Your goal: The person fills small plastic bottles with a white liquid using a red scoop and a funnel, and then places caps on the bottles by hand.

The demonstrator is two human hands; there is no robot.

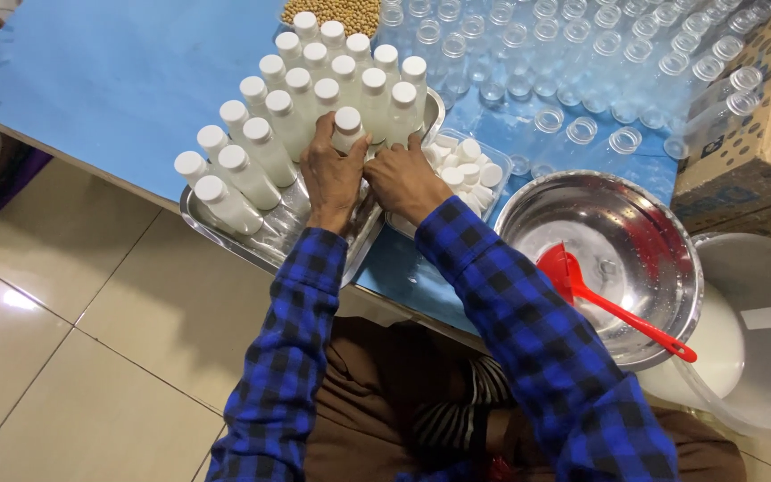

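Hands meet over a metal tray [225, 234] on the counter [109, 80]: left hand [332, 174] fingers grip a white-capped bottle [347, 128], right hand [403, 178] fingers curl closed beside it.

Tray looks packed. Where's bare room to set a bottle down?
Free: blue tabletop left of the tray, and the tray's near end below the left hand. Crowded: white-capped bottles fill the tray; empty bottles cover the far right, up to the steel bowl.
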